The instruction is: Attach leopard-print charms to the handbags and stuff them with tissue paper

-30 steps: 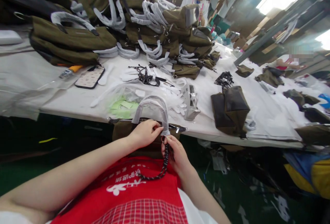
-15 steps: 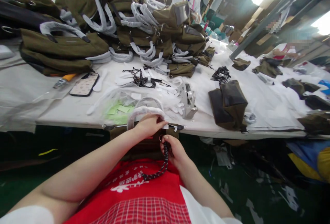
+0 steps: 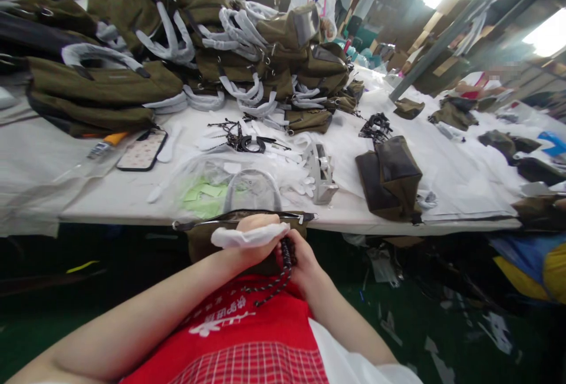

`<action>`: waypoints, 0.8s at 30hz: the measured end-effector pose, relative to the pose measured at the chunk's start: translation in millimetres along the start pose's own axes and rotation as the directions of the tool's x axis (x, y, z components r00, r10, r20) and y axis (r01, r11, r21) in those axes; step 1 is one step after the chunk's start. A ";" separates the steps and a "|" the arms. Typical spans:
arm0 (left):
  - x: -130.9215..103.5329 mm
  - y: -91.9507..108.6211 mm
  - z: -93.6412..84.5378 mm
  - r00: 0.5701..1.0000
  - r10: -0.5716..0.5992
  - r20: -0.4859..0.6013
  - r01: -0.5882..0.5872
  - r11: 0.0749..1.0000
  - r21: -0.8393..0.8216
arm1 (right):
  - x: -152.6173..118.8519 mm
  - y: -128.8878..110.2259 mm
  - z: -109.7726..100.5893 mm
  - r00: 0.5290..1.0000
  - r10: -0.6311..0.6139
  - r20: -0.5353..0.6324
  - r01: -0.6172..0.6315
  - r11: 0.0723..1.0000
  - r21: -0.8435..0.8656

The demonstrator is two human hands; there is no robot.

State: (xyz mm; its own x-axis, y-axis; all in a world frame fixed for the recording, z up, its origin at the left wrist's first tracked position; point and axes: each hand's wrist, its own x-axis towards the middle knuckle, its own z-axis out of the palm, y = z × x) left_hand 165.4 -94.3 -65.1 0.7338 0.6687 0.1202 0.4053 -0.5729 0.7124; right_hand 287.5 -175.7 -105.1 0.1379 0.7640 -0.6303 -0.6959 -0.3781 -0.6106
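Observation:
An olive bag [image 3: 201, 239] with an open zipped top hangs against the table's front edge. One wrapped handle [image 3: 253, 183] stands up behind its opening. The other wrapped handle [image 3: 247, 236] lies across my left hand [image 3: 265, 245], whose fingertips are closed near its right end; what they pinch is hidden. Beside it, my right hand [image 3: 300, 254] is closed on a black braided cord [image 3: 285, 263], whose loose ends dangle over the red apron. Both hands touch or nearly touch in front of the bag.
Olive bags with wrapped handles [image 3: 252, 89] are piled along the back left. On the table [image 3: 345, 210] lie a phone [image 3: 142, 150], an orange-handled brush [image 3: 108, 143], green slips [image 3: 206, 195], black cords [image 3: 252, 143], a metal dispenser [image 3: 322, 174] and a dark pouch [image 3: 391, 177]. People stand behind.
The near handle has tipped down toward me, over my left hand. My left hand has moved down to meet my right hand, and the cord hangs differently.

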 end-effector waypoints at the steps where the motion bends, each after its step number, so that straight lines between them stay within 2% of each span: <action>1: -2.1 -3.7 0.8 0.999 0.029 -0.014 -0.029 0.999 -0.037 | -2.4 -1.3 1.7 0.999 0.047 0.008 -0.047 0.997 0.062; 3: -4.8 -10.8 4.1 0.997 -0.008 -0.074 -0.001 0.993 -0.118 | -7.6 -3.8 6.3 0.990 0.134 0.035 -0.139 0.965 0.224; 5: -5.6 -16.4 8.3 0.978 -0.171 -0.121 0.133 0.953 -0.273 | -12.1 -5.5 11.0 0.988 0.138 0.070 -0.154 0.926 0.344; 7: -5.6 -19.3 11.1 0.935 -0.340 -0.102 0.255 0.842 -0.475 | -14.2 -6.1 13.6 0.990 0.101 0.094 -0.128 0.923 0.364; 8: -5.7 -19.4 11.3 0.919 -0.385 -0.083 0.284 0.794 -0.538 | -14.2 -6.1 13.6 0.991 0.090 0.101 -0.120 0.928 0.352; 9: -6.3 -18.9 10.5 0.918 -0.390 -0.073 0.287 0.778 -0.558 | -13.6 -6.0 12.7 0.991 0.092 0.100 -0.120 0.938 0.326; 11: -8.5 -16.3 7.1 0.936 -0.342 -0.077 0.251 0.807 -0.534 | -11.0 -5.4 8.6 0.994 0.094 0.064 -0.105 0.972 0.211; 13: -11.2 -14.1 3.2 0.958 -0.278 -0.074 0.208 0.847 -0.489 | -7.7 -4.1 4.0 0.999 0.033 0.016 -0.033 0.999 0.040; 15: -12.6 -14.7 1.7 0.960 -0.266 -0.085 0.195 0.855 -0.480 | -4.7 -1.6 1.3 0.999 -0.050 0.012 0.051 0.995 -0.083; 18: -10.6 -22.1 6.2 0.935 -0.343 -0.090 0.241 0.801 -0.548 | -0.4 4.8 2.7 0.993 -0.117 0.036 0.118 0.992 -0.034; 21: -6.8 -31.3 14.2 0.896 -0.442 -0.041 0.315 0.698 -0.643 | 4.1 11.7 5.3 0.986 -0.166 0.028 0.164 0.985 0.057; 24: -3.0 -35.9 16.8 0.832 -0.555 -0.016 0.387 0.601 -0.699 | 4.8 13.0 3.0 0.974 -0.220 0.056 0.225 0.969 -0.099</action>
State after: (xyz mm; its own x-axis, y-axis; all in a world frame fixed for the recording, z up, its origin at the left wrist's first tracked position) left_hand 157.9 -83.8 -102.7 0.3769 0.8816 -0.2840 0.1464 0.2461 0.9581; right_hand 277.0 -175.3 -114.6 0.2480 0.8566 -0.4525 -0.5741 -0.2463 -0.7809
